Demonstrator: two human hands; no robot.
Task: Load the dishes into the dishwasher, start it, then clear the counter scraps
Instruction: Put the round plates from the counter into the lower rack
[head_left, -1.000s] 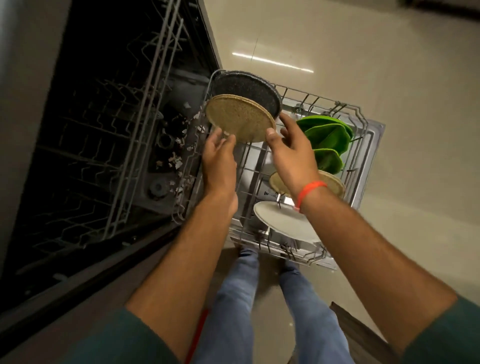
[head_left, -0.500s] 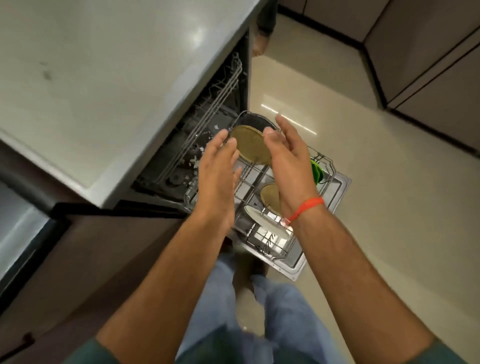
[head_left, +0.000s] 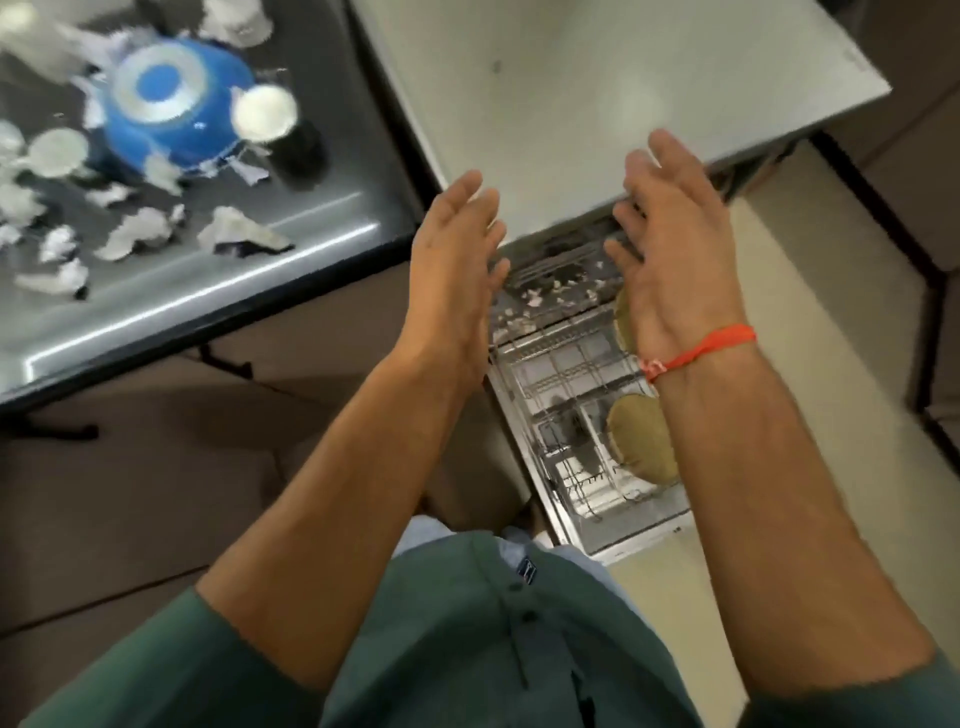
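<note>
Both sets of fingers were straight and loosely spread, holding nothing. The left hand (head_left: 457, 270) hung at about 11 o'clock of the pulled-out rack (head_left: 566, 374); the right hand (head_left: 670, 244) hung over the rack's far right corner, its red wrist thread (head_left: 701, 348) crossing a tan plate (head_left: 626, 317) below. A second tan plate (head_left: 641, 439) stood in the rack toward 5 o'clock of the first. White scraps (head_left: 535, 301) lay in the dishwasher's mouth at the rack's 12 o'clock.

The step in hand looked to be fetching the next dish. The blue bowl (head_left: 166, 104), upside down on the dark counter (head_left: 311, 291) far off at 10 o'clock, seemed the likely one, with a white cup (head_left: 265, 111) touching its right side and paper scraps (head_left: 135, 234) around it. To do it well, I judged the left hand should lead, taking the bowl by its rim from above, clear of the cup, without dragging scraps off the edge.

Against half a second earlier, the hands had lifted away from the plate they flanked at the rack's far end, and the view had swung left, bringing the counter and bowl in; the green dishes no longer showed.
</note>
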